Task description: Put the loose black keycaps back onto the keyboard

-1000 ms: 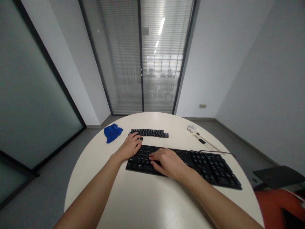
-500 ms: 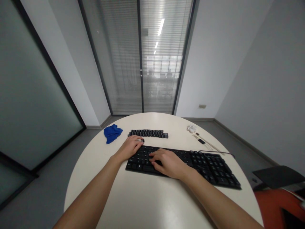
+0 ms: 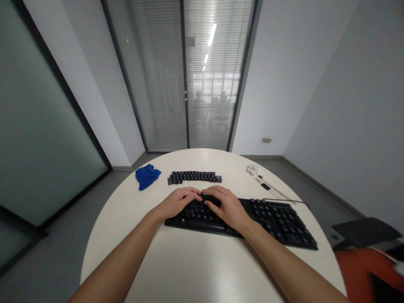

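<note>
A black keyboard lies across the round table, many keycaps fitted at its right and lower parts. Over its upper left part my left hand has thumb and fingers drawn together at a small dark piece, apparently a keycap, mostly hidden by the fingertips. My right hand arches over the keyboard's middle. Its fingertips meet those of my left hand, while its thumb stays apart and no held thing shows in it. Beyond both hands, loose black keycaps stand in rows on the tabletop.
A crumpled blue cloth lies at the table's left. To the right are a clear crumpled wrapper, thin pale sticks and a small black piece. The keyboard cable trails along the right. A red chair stands beside the table.
My left hand has moved right from the loose keycaps' front edge, with the small dark piece, to the keyboard. My right hand has moved up the keyboard, and the fingertips now meet.
</note>
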Motion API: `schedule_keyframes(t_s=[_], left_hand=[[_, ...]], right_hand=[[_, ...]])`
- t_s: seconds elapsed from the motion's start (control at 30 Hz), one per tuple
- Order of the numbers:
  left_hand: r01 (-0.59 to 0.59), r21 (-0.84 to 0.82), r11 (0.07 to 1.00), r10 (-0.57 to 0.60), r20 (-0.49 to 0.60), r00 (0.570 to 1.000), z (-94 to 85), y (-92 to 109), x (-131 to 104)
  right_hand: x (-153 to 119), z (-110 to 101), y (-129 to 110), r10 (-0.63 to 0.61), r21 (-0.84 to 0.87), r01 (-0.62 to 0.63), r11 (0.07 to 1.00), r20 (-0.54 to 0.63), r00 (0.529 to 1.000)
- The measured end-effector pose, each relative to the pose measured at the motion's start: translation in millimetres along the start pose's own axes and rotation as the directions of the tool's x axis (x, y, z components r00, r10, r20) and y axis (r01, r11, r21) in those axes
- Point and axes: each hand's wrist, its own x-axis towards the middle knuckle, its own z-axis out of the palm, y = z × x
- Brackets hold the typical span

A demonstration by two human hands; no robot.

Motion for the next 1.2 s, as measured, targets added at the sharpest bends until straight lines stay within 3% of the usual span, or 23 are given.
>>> schedule_keyframes(t_s=[0.17,0.43,0.8,1.03,1.13,1.2], left_hand=[[0.030,-0.082,0.996,-0.028,0.027,0.999,4.1,6.1,1.0],[0.140,-0.369,0.919,-0.177,-0.068,0.982,16.9,-3.3,5.1],[0.233,-0.452,0.861,-0.294,-0.067,0.954,11.5,-8.5,5.9],[0.294,-0.300,0.907,-0.315,-0.023,0.949,-1.9,-13.3,2.3],[0.277,-0.037,0.960,-0.279,-0.066,0.958,-11.7,-17.5,-2.6],[0.287,0.153,0.946,-0.278,-0.079,0.957,-16.9,-18.1,-6.6]], right_hand=[[0.0,-0.7,-1.4,-0.043,0.016,0.043,0.999,0.013,0.999],[0.6,-0.3,-8.0,-0.035,0.046,0.036,0.998,-0.033,0.999],[-0.1,9.7,-12.6,0.007,0.167,0.000,0.986,-0.038,0.999],[2.3,19.2,-23.5,0.187,0.180,-0.182,0.967,-0.011,0.982],[3.0,26.3,-24.7,0.202,0.170,-0.204,0.964,0.034,0.979],[3.6,30.2,-25.4,0.213,0.142,-0.220,0.965,0.059,0.975]])
